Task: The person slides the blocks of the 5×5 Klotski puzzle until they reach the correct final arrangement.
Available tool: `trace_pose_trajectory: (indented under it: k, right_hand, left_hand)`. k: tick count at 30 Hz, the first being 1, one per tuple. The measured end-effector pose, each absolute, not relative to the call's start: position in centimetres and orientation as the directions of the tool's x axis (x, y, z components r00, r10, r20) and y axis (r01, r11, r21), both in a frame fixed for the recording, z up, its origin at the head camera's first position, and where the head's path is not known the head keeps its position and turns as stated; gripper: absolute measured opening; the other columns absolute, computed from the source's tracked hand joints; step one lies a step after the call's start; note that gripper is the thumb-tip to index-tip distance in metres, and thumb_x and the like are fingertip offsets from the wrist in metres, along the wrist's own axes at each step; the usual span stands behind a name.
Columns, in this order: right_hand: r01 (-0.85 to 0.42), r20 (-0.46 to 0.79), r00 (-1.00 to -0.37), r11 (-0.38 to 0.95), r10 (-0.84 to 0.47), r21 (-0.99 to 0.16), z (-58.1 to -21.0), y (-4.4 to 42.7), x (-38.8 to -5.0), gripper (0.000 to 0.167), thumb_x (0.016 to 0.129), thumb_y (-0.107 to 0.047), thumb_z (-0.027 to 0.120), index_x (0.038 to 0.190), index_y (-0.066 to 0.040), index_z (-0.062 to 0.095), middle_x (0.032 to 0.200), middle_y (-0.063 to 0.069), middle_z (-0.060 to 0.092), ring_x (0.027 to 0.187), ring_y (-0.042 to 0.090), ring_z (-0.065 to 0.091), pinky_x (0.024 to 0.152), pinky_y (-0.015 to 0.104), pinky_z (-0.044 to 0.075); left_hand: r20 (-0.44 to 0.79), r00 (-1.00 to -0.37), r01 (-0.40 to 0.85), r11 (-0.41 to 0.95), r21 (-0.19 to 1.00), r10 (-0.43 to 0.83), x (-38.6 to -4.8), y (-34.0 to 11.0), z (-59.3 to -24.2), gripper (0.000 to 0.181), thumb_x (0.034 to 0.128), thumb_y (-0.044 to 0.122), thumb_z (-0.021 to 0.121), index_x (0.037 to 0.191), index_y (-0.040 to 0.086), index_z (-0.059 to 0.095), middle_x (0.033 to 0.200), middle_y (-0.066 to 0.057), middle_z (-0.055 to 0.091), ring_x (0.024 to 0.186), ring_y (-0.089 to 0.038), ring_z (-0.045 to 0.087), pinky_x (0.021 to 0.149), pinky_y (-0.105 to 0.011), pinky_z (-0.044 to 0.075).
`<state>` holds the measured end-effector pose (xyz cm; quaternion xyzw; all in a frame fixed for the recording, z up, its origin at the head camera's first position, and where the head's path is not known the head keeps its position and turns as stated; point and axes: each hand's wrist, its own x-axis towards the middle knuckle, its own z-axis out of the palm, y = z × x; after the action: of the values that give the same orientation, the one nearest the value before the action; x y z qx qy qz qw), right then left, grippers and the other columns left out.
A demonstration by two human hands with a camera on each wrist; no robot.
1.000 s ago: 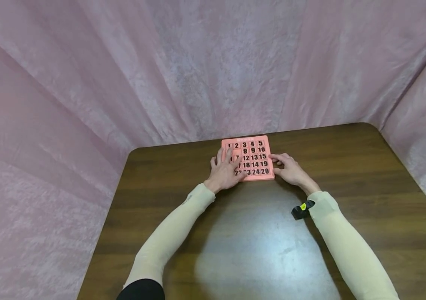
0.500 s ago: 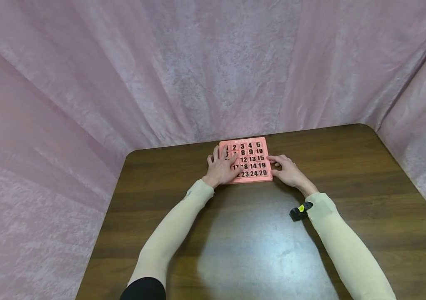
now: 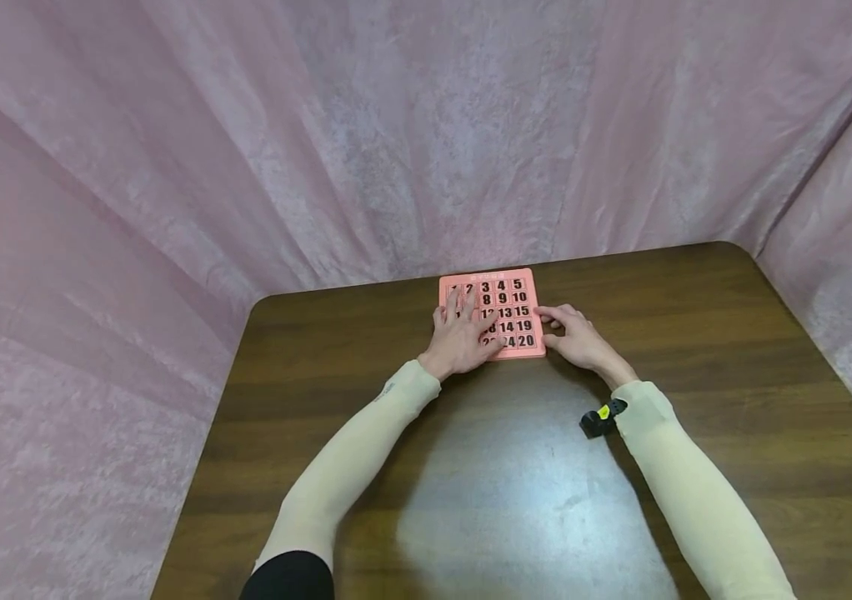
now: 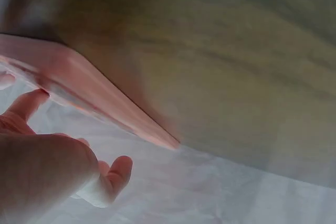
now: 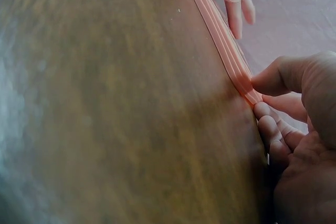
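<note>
A pink number slide puzzle lies flat near the table's far edge, its tiles printed with black numbers. My left hand rests over its left part, fingers spread, fingertips on the tiles in the upper left. That hand covers several tiles of the lower left. At the right side, my right hand holds the puzzle by its edge near the front corner. In the right wrist view the thumb touches the pink edge and the other fingers are bent beside the corner. The left wrist view shows the puzzle's side above my left fingers.
The brown wooden table has rounded far corners. Behind it hang pink velvet curtains, close to the puzzle's far side. A black wrist camera is strapped at my right sleeve.
Tile 7 has slid up one row into the gap that stood under tile 2. My left hand first drew slightly left, then shifted right across the puzzle. The right hand stays at the edge.
</note>
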<state>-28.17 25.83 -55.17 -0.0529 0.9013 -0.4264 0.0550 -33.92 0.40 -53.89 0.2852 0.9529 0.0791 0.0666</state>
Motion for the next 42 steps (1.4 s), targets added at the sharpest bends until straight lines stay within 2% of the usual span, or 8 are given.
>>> trace_pose_trajectory:
  k: [5, 19, 24, 33, 42]
  right_hand:
    - [-0.046, -0.059, -0.988, 0.631, -0.144, -0.774, -55.4, 25.9, -28.3, 0.057, 0.107, -0.01, 0.062, 0.162, -0.002, 0.049, 0.148, 0.026, 0.054, 0.135, 0.042, 0.051, 0.114, 0.063, 0.041]
    - [-0.034, -0.062, -0.989, 0.621, -0.132, -0.783, -55.5, 26.3, -27.8, 0.058, 0.106, -0.01, 0.062, 0.162, -0.001, 0.048, 0.149, 0.028, 0.052, 0.135, 0.044, 0.05, 0.114, 0.063, 0.04]
    - [-0.022, -0.068, -0.99, 0.621, -0.121, -0.783, -55.7, 26.3, -27.9, 0.058, 0.106, -0.008, 0.062, 0.163, -0.002, 0.048, 0.15, 0.027, 0.053, 0.136, 0.043, 0.05, 0.116, 0.062, 0.039]
    - [-0.064, -0.037, -0.988, 0.621, -0.148, -0.781, -55.6, 26.1, -27.9, 0.057, 0.106, -0.009, 0.062, 0.161, -0.001, 0.05, 0.147, 0.027, 0.055, 0.133, 0.043, 0.053, 0.112, 0.061, 0.042]
    - [-0.053, -0.049, -0.988, 0.628, -0.144, -0.777, -55.1, 25.9, -28.2, 0.057, 0.106, -0.01, 0.062, 0.161, -0.002, 0.05, 0.147, 0.026, 0.055, 0.134, 0.042, 0.051, 0.114, 0.062, 0.041]
  left_hand:
    - [-0.104, -0.841, 0.509, 0.842, 0.178, 0.531, -34.3, 0.0, -54.8, 0.069, 0.1088, 0.073, 0.038, 0.17, 0.041, 0.037, 0.187, -0.009, 0.003, 0.173, -0.042, -0.004, 0.131, -0.073, 0.016]
    - [-0.084, -0.857, 0.487, 0.853, 0.186, 0.508, -34.1, -1.7, -54.6, 0.064, 0.1098, 0.065, 0.046, 0.167, 0.036, 0.047, 0.185, -0.012, 0.013, 0.171, -0.048, 0.003, 0.126, -0.074, 0.021]
    - [-0.087, -0.844, 0.51, 0.842, 0.175, 0.529, -33.6, -0.7, -54.1, 0.067, 0.1094, 0.065, 0.048, 0.168, 0.033, 0.045, 0.186, -0.013, 0.012, 0.171, -0.046, 0.003, 0.127, -0.073, 0.021]
    - [-0.106, -0.823, 0.542, 0.827, 0.152, 0.559, -33.4, 2.7, -53.7, 0.064, 0.1101, 0.066, 0.045, 0.169, 0.042, 0.039, 0.187, -0.011, 0.009, 0.173, -0.043, 0.003, 0.132, -0.072, 0.019]
    - [-0.122, -0.834, 0.525, 0.842, 0.126, 0.539, -34.0, 2.6, -53.5, 0.062, 0.1112, 0.066, 0.041, 0.169, 0.044, 0.039, 0.187, -0.009, 0.01, 0.173, -0.043, 0.003, 0.132, -0.071, 0.019]
